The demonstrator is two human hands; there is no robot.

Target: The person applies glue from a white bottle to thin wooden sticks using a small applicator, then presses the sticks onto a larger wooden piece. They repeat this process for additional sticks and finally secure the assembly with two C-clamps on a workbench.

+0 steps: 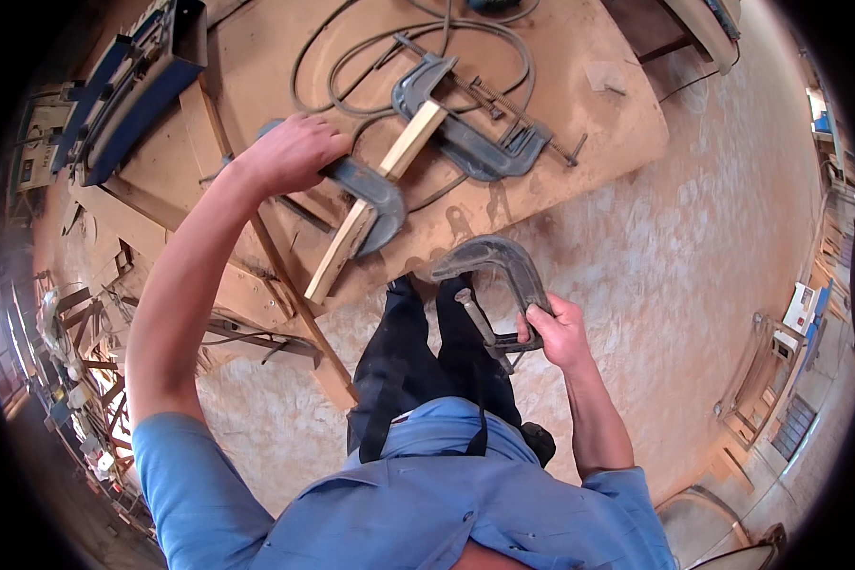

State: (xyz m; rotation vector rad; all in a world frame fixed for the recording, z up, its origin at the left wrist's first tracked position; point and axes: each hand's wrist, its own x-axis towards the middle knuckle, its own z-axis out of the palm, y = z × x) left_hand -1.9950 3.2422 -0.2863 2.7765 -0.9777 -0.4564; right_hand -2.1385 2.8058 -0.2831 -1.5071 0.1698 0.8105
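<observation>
My left hand (297, 154) is closed over the frame of a dark C-clamp (378, 195) on the wooden table. That clamp lies across a pale wooden strip (337, 255), covering part of it. In my right hand (559, 331) is another C-clamp (503, 255), held by its frame in front of my legs, off the table, with its screw (475, 316) showing inside the curve. At the strip's far end, more C-clamps (489, 142) lie close together, their threaded screws pointing to the right.
A coiled cable (337, 71) lies on the far part of the table (608, 133). To the left are a long wooden batten (275, 256) and a blue metal machine part (147, 114). Wooden frames (755, 380) lean at the far right, beyond the dusty floor (674, 294).
</observation>
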